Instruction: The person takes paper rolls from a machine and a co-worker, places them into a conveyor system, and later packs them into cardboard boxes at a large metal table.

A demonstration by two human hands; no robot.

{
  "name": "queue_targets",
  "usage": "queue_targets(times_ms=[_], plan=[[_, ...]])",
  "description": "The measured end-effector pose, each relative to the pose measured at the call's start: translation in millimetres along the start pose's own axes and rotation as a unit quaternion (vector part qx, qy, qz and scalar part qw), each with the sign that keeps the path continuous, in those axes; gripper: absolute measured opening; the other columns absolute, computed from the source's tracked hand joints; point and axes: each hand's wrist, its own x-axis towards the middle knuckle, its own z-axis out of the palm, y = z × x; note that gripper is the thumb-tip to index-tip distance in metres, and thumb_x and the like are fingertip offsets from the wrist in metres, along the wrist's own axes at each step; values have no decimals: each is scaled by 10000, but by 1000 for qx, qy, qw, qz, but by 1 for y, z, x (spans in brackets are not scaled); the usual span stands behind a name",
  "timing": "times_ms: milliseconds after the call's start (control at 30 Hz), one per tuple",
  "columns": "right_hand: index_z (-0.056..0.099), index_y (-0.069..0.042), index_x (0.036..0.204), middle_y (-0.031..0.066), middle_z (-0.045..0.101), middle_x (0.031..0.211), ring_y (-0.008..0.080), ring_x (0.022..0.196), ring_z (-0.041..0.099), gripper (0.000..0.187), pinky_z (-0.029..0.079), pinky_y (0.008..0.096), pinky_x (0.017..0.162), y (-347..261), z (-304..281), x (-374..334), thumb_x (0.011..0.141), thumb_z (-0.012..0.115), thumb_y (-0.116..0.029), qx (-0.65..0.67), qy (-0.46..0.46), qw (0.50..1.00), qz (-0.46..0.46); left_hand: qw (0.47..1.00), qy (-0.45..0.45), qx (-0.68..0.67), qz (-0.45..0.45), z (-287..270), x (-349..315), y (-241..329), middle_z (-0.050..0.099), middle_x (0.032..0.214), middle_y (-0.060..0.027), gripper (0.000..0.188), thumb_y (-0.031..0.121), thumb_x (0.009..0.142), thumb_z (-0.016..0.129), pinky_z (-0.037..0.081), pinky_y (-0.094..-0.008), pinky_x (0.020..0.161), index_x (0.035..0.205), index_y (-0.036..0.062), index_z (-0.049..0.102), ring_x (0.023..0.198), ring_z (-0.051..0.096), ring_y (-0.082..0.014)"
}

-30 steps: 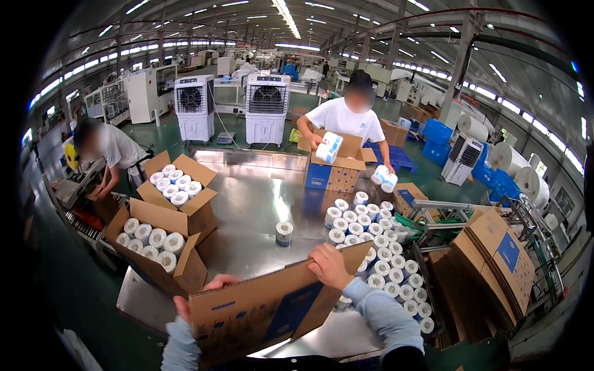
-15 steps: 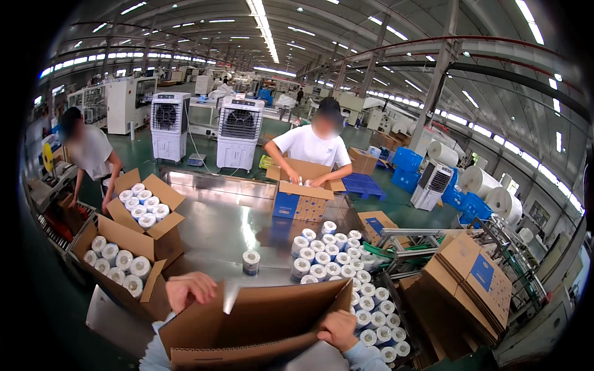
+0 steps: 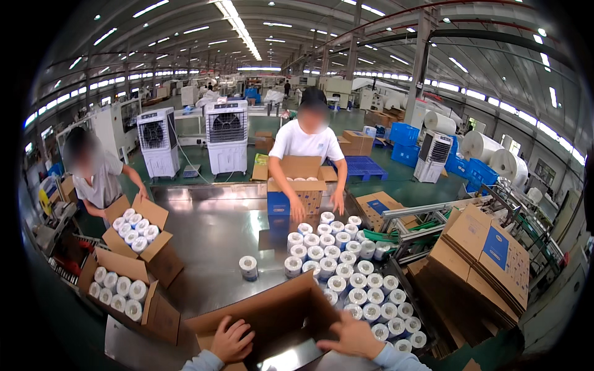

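Observation:
An open cardboard box (image 3: 260,314) stands tilted in front of me at the table's near edge, and no rolls show inside it. My left hand (image 3: 232,340) lies with its fingers spread against the near left part of the box. At the right side of the box, my right hand (image 3: 354,337) has its fingers stretched toward the left, close to the cardboard. White paper rolls in blue-banded wrap (image 3: 337,283) stand upright in a dense group just beyond and right of the box. One single roll (image 3: 248,268) stands apart on the metal table (image 3: 210,229).
Two roll-filled cartons (image 3: 154,309) (image 3: 162,216) stand at the left, where a co-worker (image 3: 99,170) grips the farther one. Opposite, another co-worker (image 3: 307,142) reaches toward the rolls beside a filled carton (image 3: 296,201). Flattened cartons (image 3: 476,253) lean at the right near a metal frame (image 3: 427,226).
My hands have shifted from the box's upper edges to its near side, and the box has turned. The left co-worker now holds a carton; the opposite one's hands have left their carton.

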Motion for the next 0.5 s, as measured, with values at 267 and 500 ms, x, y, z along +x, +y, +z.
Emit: queue_targets(times_ms=[267, 500], plan=[[629, -55, 974, 172, 620, 996, 341, 862, 607, 353, 480, 428, 807, 32, 65, 66, 915, 527, -388, 122, 99, 983, -91, 922, -55, -7, -382, -39, -6, -20, 541, 754, -129, 191, 173, 802, 641, 407, -498, 633, 961, 68, 642, 712, 538, -365], [562, 2, 1065, 188, 589, 1047, 327, 984, 570, 248, 450, 375, 876, 80, 159, 110, 943, 519, -210, 611, 160, 764, 128, 930, -155, -70, -327, -66, -76, 64, 426, 1426, -248, 498, 152, 914, 522, 353, -457, 1093, 1378, -14, 453, 1312, 424, -391]])
